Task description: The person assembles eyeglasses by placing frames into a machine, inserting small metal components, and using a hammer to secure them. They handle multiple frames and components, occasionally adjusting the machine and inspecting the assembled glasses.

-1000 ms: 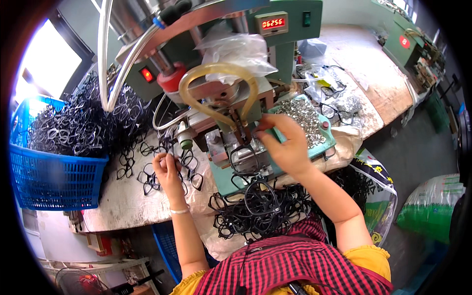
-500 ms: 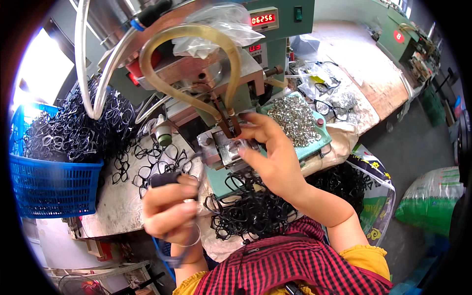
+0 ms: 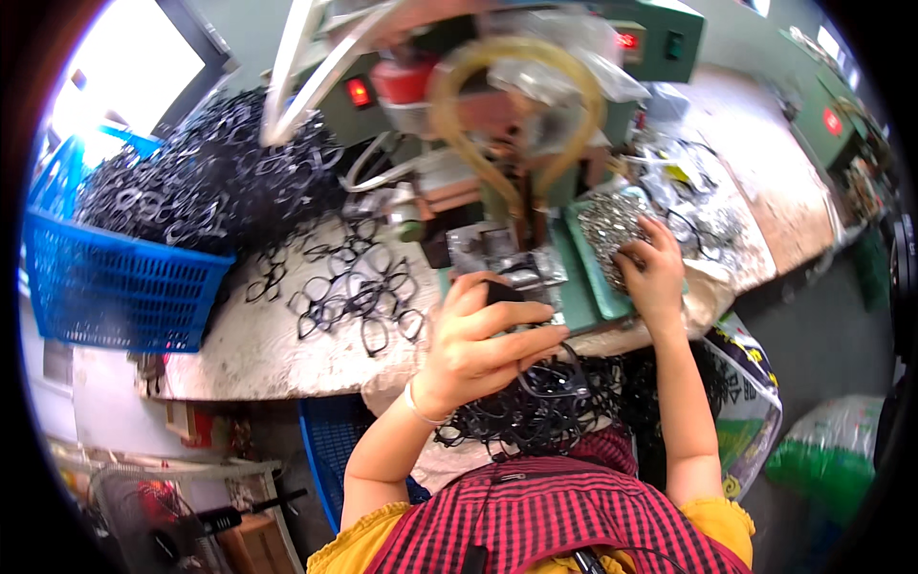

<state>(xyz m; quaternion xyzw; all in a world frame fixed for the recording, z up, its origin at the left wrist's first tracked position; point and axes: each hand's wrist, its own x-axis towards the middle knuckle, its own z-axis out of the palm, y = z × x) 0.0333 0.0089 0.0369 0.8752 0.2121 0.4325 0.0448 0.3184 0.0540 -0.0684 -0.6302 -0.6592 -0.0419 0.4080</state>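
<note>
Head view shows the left hand [image 3: 478, 349] pinching a thin black plastic eyeglass frame [image 3: 550, 375] with glossy oval rims above the lap-held tangle of matching black frames [image 3: 535, 421], while the right hand [image 3: 652, 273] presses curled fingers into the green tray of small shiny metal parts [image 3: 604, 230] on the bench.

Bright window [image 3: 124, 67] upper left, daylight washing in. Pale worn workbench [image 3: 287, 354] runs across, a second bench [image 3: 765, 182] to the right. Green machine housings [image 3: 660, 38] along the back. Grey floor [image 3: 813, 325] at right, green bag [image 3: 822, 459] on it. Blue basket [image 3: 115, 287] at left.
</note>
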